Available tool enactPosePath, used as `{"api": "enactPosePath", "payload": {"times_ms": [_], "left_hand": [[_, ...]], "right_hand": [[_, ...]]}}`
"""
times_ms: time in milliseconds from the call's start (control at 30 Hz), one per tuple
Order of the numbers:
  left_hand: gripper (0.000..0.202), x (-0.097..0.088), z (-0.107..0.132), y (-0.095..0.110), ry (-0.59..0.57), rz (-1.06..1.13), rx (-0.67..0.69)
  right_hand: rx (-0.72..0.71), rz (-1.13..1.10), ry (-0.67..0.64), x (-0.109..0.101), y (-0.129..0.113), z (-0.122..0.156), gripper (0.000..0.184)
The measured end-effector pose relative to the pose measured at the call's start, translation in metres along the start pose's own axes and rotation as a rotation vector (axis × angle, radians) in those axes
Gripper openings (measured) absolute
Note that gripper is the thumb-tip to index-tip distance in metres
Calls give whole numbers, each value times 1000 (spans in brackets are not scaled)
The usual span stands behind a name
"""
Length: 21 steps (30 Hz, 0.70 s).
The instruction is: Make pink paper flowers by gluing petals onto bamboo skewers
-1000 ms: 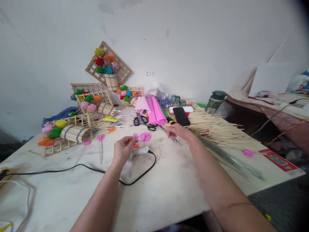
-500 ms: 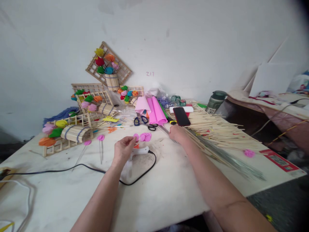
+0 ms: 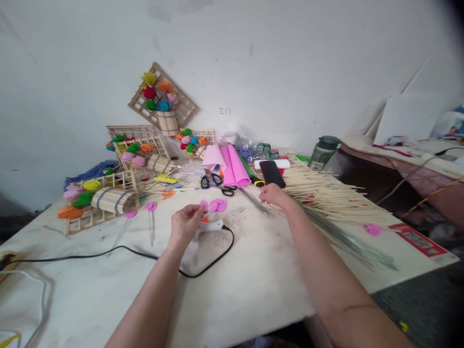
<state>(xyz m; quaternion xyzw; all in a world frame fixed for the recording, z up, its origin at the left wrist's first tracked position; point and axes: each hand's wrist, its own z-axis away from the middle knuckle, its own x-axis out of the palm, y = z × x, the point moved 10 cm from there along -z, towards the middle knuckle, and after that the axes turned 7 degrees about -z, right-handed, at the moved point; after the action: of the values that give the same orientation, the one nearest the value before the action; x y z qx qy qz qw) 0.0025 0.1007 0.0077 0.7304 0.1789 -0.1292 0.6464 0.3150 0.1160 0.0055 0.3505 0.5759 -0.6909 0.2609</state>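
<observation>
Between the thumb and fingertips of my left hand (image 3: 186,221) is a pink paper disc (image 3: 204,206). Just right of it lies a small pile of pink paper discs (image 3: 219,205). Under and beside that hand is a white hot glue gun (image 3: 213,225) with an orange part, partly covered by the hand. My right hand (image 3: 273,194) is closed in a pinch below the phone, beside thin metal wires (image 3: 255,202). Whatever its fingertips hold is too small to make out. Two wire stems with pink tops (image 3: 151,207) lie to the left.
Stick lattices with paper flowers (image 3: 108,200) stand at the left. Pink paper rolls (image 3: 234,166), dark scissors (image 3: 228,191) and a phone (image 3: 272,174) lie at the back. Many bamboo sticks (image 3: 326,191) and a green bottle (image 3: 324,152) are at right. A black cord (image 3: 126,248) crosses the table.
My right hand has shifted a little to the right, off the wires, uncovering more of their ends. My left hand stays in place with the pink disc.
</observation>
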Motion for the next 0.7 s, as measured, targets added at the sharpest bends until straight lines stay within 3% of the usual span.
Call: {"api": "enactPosePath", "payload": {"times_ms": [167,333,500,700], "left_hand": [[40,0,2,3,-13,91,-24],[37,4,10,15,-78,330,-14],[31,10,14,22,-135,498,39],[26,16,11,17,-174,580,26]], "right_hand": [[-87,-398,-226,5,-7,12,8],[-285,-702,-482,26,-52,30,13],[-409,-847,-549,67,-106,50,16],[-424,-892,-500,103,-128,65,14]]}}
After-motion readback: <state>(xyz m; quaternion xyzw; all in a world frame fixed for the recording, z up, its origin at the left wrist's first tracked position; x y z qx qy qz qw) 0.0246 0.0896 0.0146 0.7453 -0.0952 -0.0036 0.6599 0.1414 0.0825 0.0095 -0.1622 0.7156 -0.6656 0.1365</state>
